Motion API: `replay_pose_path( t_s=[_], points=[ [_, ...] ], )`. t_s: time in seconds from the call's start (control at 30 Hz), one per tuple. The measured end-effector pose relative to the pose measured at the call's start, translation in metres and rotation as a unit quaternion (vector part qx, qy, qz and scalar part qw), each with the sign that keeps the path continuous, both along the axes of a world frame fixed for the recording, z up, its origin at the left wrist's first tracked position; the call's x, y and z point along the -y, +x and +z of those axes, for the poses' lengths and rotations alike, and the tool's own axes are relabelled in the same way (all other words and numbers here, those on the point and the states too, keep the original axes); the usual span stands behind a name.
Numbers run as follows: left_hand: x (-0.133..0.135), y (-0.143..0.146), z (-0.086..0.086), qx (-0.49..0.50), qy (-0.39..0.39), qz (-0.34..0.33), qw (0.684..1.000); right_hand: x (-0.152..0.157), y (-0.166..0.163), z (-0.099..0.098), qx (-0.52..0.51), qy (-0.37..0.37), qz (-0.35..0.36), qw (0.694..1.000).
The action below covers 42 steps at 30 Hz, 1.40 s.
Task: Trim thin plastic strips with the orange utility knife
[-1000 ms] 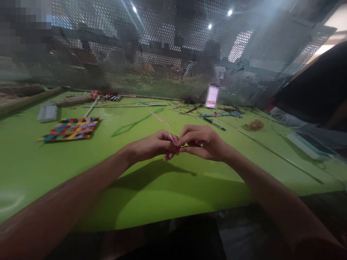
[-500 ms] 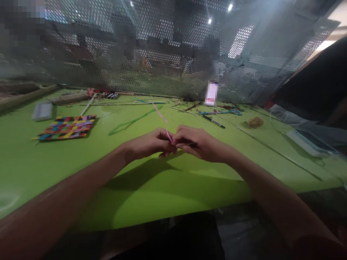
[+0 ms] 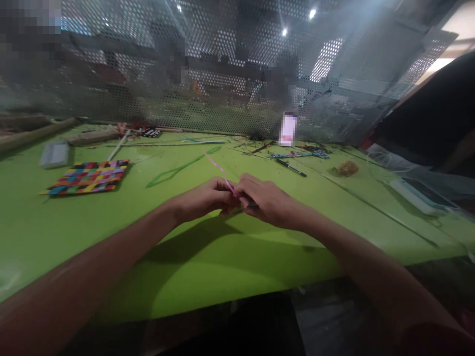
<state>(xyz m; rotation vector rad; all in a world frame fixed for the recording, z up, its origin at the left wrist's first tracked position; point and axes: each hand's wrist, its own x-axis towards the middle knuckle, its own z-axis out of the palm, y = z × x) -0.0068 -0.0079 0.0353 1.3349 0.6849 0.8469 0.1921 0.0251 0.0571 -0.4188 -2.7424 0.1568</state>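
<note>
Both my hands meet over the middle of the green table (image 3: pixel 92 232), just above its surface. My left hand (image 3: pixel 202 198) pinches a thin pink strip (image 3: pixel 218 170) that sticks up and away to the left from between my fingers. My right hand (image 3: pixel 265 200) is closed too, its fingertips pressed against the same pink strip; a small dark piece shows under its fingers, too small to name. A long green strip (image 3: pixel 178 169) lies on the table behind my hands.
A multicoloured woven mat (image 3: pixel 87 176) lies at the left, a grey box (image 3: pixel 55 154) beyond it. A black pen (image 3: pixel 292 168), a blue woven band (image 3: pixel 300 155) and a brown tangle (image 3: pixel 348 169) lie at the back right. A perforated metal screen (image 3: pixel 222 89) closes the far side.
My hands stayed joined on the pink strip. The right hand's fingers curled lower over it, and the strip's free end dipped a little. The orange bit seen earlier under my right fingers no longer shows.
</note>
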Motion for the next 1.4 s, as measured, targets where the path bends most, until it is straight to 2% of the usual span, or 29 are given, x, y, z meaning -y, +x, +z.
replay_pose_path(
  t_s=[0.13, 0.33, 0.5, 0.6, 0.8, 0.97, 1.17, 1.33, 1.4],
  points=[
    [0.003, 0.002, 0.005, 0.014, 0.001, 0.032, 0.999, 0.002, 0.0, -0.001, -0.055, -0.022, 0.021, 0.998],
    [0.001, 0.001, 0.008, -0.031, 0.05, 0.046, 0.997, 0.006, -0.001, -0.002, -0.074, -0.028, 0.028, 0.996],
    [0.0, -0.001, 0.007, -0.069, 0.068, 0.051, 0.994, 0.003, -0.004, -0.003, -0.116, -0.081, 0.048, 0.989],
    [0.001, 0.0, 0.006, -0.08, 0.084, 0.068, 0.991, 0.0, -0.004, -0.005, -0.128, -0.091, 0.035, 0.987],
    [0.001, 0.004, 0.002, -0.084, 0.094, 0.083, 0.989, 0.0, -0.003, -0.008, -0.08, -0.049, -0.016, 0.995],
    [-0.001, 0.002, 0.0, -0.1, 0.094, 0.076, 0.988, 0.003, -0.004, -0.008, -0.069, -0.045, -0.036, 0.996],
    [0.003, 0.002, 0.001, -0.124, 0.11, 0.042, 0.985, -0.003, -0.008, -0.011, -0.145, -0.089, -0.025, 0.985],
    [0.004, 0.003, -0.001, -0.111, 0.102, 0.02, 0.988, -0.006, -0.004, 0.001, -0.131, -0.152, 0.0, 0.98],
    [0.005, 0.003, 0.0, -0.11, 0.1, 0.019, 0.989, -0.006, 0.0, 0.009, -0.129, -0.155, 0.0, 0.979]
  ],
)
